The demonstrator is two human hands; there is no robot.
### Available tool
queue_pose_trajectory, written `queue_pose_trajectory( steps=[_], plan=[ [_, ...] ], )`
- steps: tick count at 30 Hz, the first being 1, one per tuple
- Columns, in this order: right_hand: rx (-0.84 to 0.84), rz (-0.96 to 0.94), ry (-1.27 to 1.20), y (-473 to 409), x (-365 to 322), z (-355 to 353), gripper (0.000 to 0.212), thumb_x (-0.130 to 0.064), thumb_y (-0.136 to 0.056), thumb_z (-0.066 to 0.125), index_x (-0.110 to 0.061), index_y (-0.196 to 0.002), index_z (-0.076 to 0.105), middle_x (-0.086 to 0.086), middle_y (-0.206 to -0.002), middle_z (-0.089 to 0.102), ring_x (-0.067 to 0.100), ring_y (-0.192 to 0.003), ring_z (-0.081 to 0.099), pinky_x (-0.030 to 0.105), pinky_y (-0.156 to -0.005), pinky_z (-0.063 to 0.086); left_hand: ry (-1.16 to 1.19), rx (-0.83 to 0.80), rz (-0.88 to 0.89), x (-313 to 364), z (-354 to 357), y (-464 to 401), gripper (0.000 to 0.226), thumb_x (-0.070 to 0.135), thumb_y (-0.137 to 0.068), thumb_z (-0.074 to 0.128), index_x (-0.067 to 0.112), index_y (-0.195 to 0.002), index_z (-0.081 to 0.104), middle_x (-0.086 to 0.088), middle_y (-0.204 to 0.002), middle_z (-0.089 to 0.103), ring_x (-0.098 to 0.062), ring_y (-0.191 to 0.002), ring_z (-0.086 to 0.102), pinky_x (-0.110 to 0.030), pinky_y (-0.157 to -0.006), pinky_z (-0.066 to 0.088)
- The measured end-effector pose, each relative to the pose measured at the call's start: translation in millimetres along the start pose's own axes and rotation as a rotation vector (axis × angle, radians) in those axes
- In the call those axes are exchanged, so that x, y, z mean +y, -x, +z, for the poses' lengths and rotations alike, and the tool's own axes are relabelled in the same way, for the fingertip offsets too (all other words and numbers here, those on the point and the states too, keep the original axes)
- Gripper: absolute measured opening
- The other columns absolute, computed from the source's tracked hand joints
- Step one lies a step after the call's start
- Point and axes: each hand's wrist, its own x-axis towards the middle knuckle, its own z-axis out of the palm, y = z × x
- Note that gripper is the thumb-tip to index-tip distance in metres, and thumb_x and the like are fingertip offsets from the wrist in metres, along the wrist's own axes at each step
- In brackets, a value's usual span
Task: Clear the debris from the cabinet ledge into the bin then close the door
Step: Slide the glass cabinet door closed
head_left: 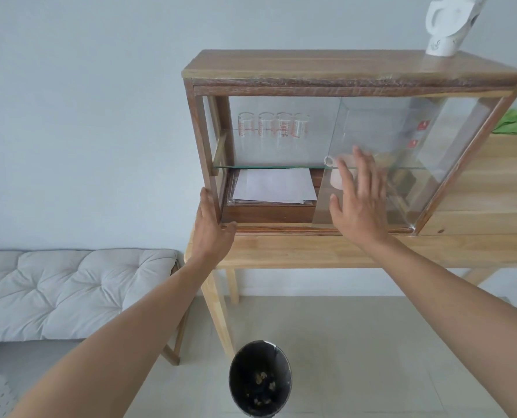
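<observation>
A wooden cabinet (341, 72) with sliding glass doors stands on a light wooden table (326, 250). My right hand (358, 203) lies flat with fingers spread against the glass door (402, 140), which covers the cabinet's right half; the left half stands uncovered. My left hand (210, 227) rests against the cabinet's lower left corner post, thumb on the bottom ledge (281, 228). The ledge looks bare of debris. A black bin (260, 378) sits on the floor below the table, with brownish scraps in its bottom.
Several measuring glasses (272, 128) stand on the glass shelf, and papers (274, 185) lie below it. A white kettle (446, 25) sits on the cabinet top. A grey cushioned bench (70, 291) is at the left, a green cloth (516, 122) at the right.
</observation>
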Motion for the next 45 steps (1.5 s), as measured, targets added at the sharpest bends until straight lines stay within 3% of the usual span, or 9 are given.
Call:
queue_pose_trajectory(
  steps=[5,11,16,22,26,35,45],
  plan=[
    [0.029,-0.054,0.179,-17,30,0,0.102,-0.031,-0.098,0.070,-0.010,-0.177,0.009,0.024,-0.183,0.001,0.049,-0.169,0.003,0.069,-0.134,0.005,0.040,-0.001,-0.003,4,4,0,0.108,0.020,-0.091,0.072,0.041,-0.164,-0.005,0.004,-0.172,0.025,-0.024,-0.156,0.026,-0.043,-0.124,0.029],
    [0.013,-0.096,0.276,-30,58,7,0.113,-0.050,-0.100,0.070,-0.010,-0.176,-0.004,0.022,-0.183,-0.009,0.047,-0.170,-0.003,0.069,-0.133,-0.003,0.025,-0.014,0.002,0,3,-1,0.111,0.019,-0.093,0.073,0.044,-0.163,-0.009,0.008,-0.174,0.019,-0.021,-0.157,0.025,-0.035,-0.118,0.028],
    [-0.003,-0.102,0.311,-32,63,12,0.118,-0.051,-0.097,0.073,-0.010,-0.176,-0.005,0.022,-0.183,-0.011,0.047,-0.170,-0.002,0.075,-0.131,0.003,0.015,-0.020,-0.006,-3,4,-1,0.114,0.018,-0.091,0.073,0.051,-0.160,-0.012,0.008,-0.172,0.025,-0.023,-0.155,0.032,-0.038,-0.115,0.036],
    [-0.015,-0.130,0.329,-38,47,12,0.118,-0.056,-0.097,0.072,-0.009,-0.176,-0.001,0.022,-0.183,-0.006,0.048,-0.170,0.002,0.074,-0.130,0.000,0.030,-0.004,-0.010,-4,6,1,0.118,0.017,-0.089,0.073,0.054,-0.159,-0.015,0.012,-0.173,0.021,-0.020,-0.155,0.033,-0.032,-0.108,0.038],
    [-0.017,-0.176,0.344,-46,21,15,0.122,-0.061,-0.094,0.072,-0.009,-0.176,-0.001,0.021,-0.184,-0.002,0.047,-0.170,0.005,0.076,-0.130,0.005,0.030,-0.002,0.003,-4,7,3,0.119,0.017,-0.089,0.073,0.052,-0.160,-0.015,0.014,-0.174,0.018,-0.020,-0.156,0.029,-0.042,-0.115,0.040],
    [-0.001,-0.244,0.367,-63,-35,22,0.130,-0.065,-0.087,0.079,-0.008,-0.176,0.003,0.022,-0.184,0.006,0.050,-0.168,0.012,0.076,-0.129,0.009,0.000,0.000,0.013,-2,5,7,0.117,0.016,-0.090,0.073,0.047,-0.161,-0.014,0.012,-0.173,0.021,-0.021,-0.155,0.032,-0.037,-0.111,0.040],
    [0.012,-0.275,0.406,-74,-42,20,0.140,-0.069,-0.080,0.082,-0.007,-0.175,0.000,0.021,-0.183,0.009,0.052,-0.167,0.016,0.077,-0.128,0.010,0.002,0.011,0.006,0,5,11,0.112,0.012,-0.090,0.070,0.044,-0.163,-0.009,0.012,-0.173,0.020,-0.020,-0.155,0.031,-0.034,-0.108,0.042]
  ],
)
